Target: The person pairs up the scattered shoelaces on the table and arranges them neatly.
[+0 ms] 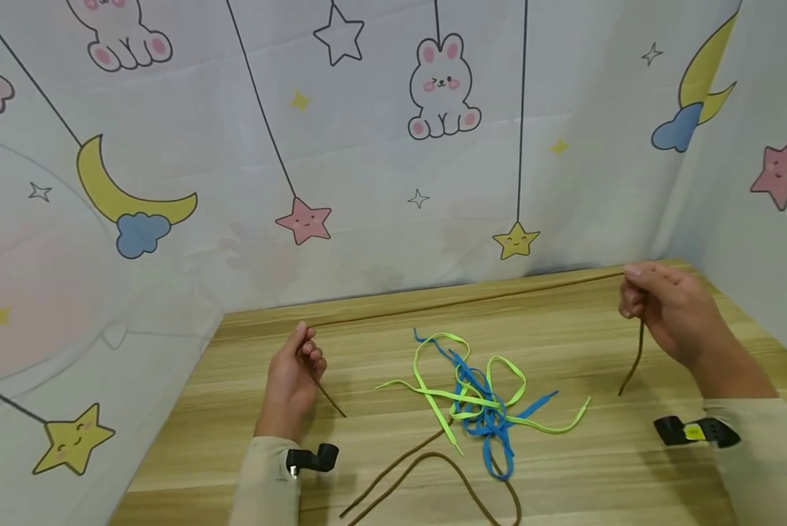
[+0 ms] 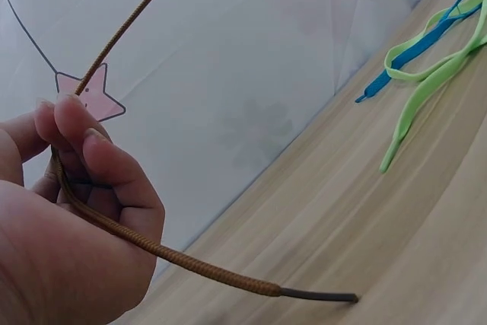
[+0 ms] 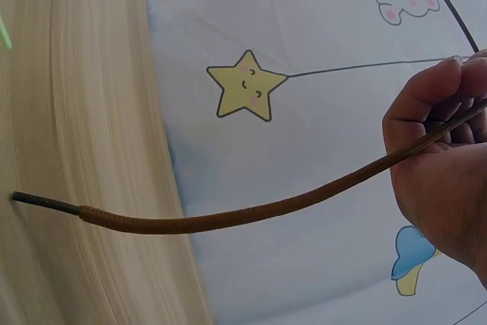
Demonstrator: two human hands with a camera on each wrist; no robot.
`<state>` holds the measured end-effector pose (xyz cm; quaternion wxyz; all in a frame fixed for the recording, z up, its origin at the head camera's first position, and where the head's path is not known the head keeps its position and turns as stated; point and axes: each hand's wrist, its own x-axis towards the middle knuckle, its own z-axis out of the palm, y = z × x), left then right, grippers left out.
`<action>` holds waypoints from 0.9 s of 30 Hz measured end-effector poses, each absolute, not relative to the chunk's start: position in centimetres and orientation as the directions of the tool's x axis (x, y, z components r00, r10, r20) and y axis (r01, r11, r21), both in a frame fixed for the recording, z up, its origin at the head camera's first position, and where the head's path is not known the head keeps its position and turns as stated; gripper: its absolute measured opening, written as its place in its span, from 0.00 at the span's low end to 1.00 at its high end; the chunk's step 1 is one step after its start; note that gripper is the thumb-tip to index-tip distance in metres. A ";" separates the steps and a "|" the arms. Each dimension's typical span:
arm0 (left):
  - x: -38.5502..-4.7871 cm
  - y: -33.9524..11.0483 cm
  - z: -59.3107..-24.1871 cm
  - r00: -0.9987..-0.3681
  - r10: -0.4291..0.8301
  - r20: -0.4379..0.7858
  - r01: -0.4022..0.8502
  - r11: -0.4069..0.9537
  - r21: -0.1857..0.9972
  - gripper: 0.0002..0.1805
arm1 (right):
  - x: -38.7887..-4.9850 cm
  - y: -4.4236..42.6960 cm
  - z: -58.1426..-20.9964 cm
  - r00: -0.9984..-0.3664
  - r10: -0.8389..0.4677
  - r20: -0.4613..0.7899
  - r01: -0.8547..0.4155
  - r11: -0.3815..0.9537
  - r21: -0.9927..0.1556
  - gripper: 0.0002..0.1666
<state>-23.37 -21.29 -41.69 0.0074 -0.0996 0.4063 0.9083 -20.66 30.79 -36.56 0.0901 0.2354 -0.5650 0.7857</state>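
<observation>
A brown shoelace [image 1: 465, 300] stretches nearly straight between both hands, above the back of the table. My left hand [image 1: 294, 372] pinches it near one end, and its dark-tipped tail [image 2: 221, 273] hangs past the palm. At the right, my right hand [image 1: 672, 310] grips the lace near its other end, where a short tail [image 3: 228, 221] with a dark tip droops. Between the hands lies a tangle of flat blue laces [image 1: 488, 409] and neon green laces [image 1: 432, 393]. Another brown lace [image 1: 459, 471] comes out from under the tangle toward the front edge.
The wooden table [image 1: 577, 482] meets a white printed curtain [image 1: 380, 168] at its back and sides. Bunnies, stars and moons are drawn on the cloth. Black wrist cameras sit on the left sleeve [image 1: 264, 486] and the right sleeve [image 1: 758, 453].
</observation>
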 end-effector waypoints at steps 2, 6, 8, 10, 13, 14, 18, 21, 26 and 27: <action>-23.6 -21.5 -41.8 -0.977 -0.066 -0.204 -0.107 -0.674 0.731 0.15 | -20.8 31.3 -36.7 -0.878 -0.134 0.460 -0.394 -0.347 -0.851 0.18; -24.0 -22.1 -42.0 -0.976 -0.056 -0.212 -0.120 -0.672 0.730 0.16 | -21.0 32.2 -36.8 -0.895 -0.140 0.423 -0.368 -0.300 -0.880 0.15; -24.1 -22.3 -41.9 -0.977 -0.050 -0.206 -0.122 -0.661 0.740 0.15 | -21.2 32.5 -36.8 -0.913 -0.120 0.389 -0.350 -0.255 -0.901 0.13; -24.3 -22.4 -41.9 -0.979 -0.043 -0.200 -0.124 -0.649 0.751 0.15 | -21.2 32.8 -36.8 -0.935 -0.084 0.345 -0.324 -0.191 -0.926 0.11; -24.5 -22.6 -41.8 -0.981 -0.034 -0.193 -0.129 -0.631 0.765 0.15 | -21.4 33.2 -36.8 -0.961 -0.035 0.276 -0.273 -0.063 -0.960 0.10; -24.5 -22.7 -41.7 -0.981 -0.031 -0.191 -0.130 -0.626 0.769 0.15 | -21.5 33.4 -36.7 -0.966 -0.029 0.259 -0.259 -0.003 -0.966 0.09; -24.8 -23.0 -41.5 -0.981 -0.028 -0.190 -0.139 -0.578 0.804 0.16 | -22.0 34.2 -36.3 -0.979 -0.009 0.204 -0.201 0.207 -0.957 0.09; -24.9 -23.6 -41.3 -0.981 -0.033 -0.192 -0.143 -0.545 0.826 0.15 | -22.3 34.7 -36.0 -0.984 0.005 0.179 -0.171 0.265 -0.949 0.09; -25.1 -24.8 -40.8 -0.983 -0.037 -0.177 -0.138 -0.479 0.867 0.14 | -22.8 35.4 -36.1 -0.989 0.016 0.149 -0.139 0.270 -0.953 0.12; -25.2 -24.9 -40.7 -0.985 -0.033 -0.172 -0.138 -0.459 0.878 0.14 | -22.8 35.6 -36.1 -0.990 0.022 0.141 -0.130 0.272 -0.953 0.12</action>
